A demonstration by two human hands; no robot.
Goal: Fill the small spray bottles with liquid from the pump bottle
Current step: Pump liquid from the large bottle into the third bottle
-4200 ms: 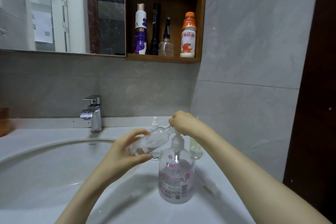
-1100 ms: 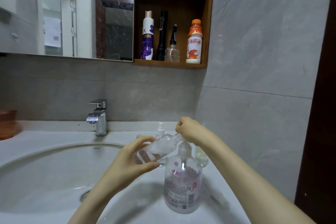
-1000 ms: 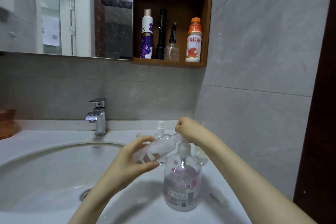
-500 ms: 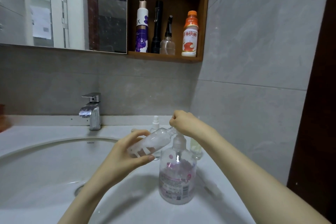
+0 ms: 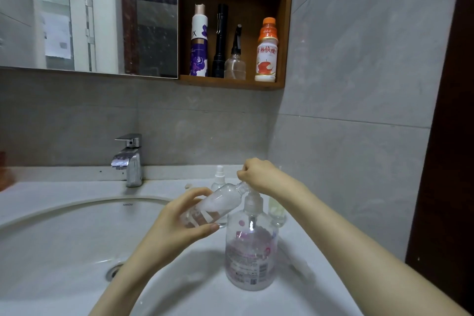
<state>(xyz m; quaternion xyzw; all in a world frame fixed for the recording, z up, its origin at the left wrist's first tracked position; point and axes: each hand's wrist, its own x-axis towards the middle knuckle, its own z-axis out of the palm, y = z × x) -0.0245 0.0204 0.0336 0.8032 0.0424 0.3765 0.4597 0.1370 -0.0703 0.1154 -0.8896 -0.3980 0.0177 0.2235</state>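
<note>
3 spray btls (image 5: 218, 204) (image 5: 219, 174) (image 5: 276, 210), 1 pump btl (image 5: 250, 251), 2 hands (image 5: 174, 231) (image 5: 259, 174) gripping.

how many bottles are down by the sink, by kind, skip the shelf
pump bottle: 1
small bottles: 3 (tilted bottle in the left hand, white-capped bottle behind it, yellowish bottle behind the pump bottle)
total: 4

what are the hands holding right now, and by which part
The left hand grips the small spray bottle around its lower body, tilted, with its neck toward the pump. The right hand is curled over the head of the pump bottle, hiding it.
</note>
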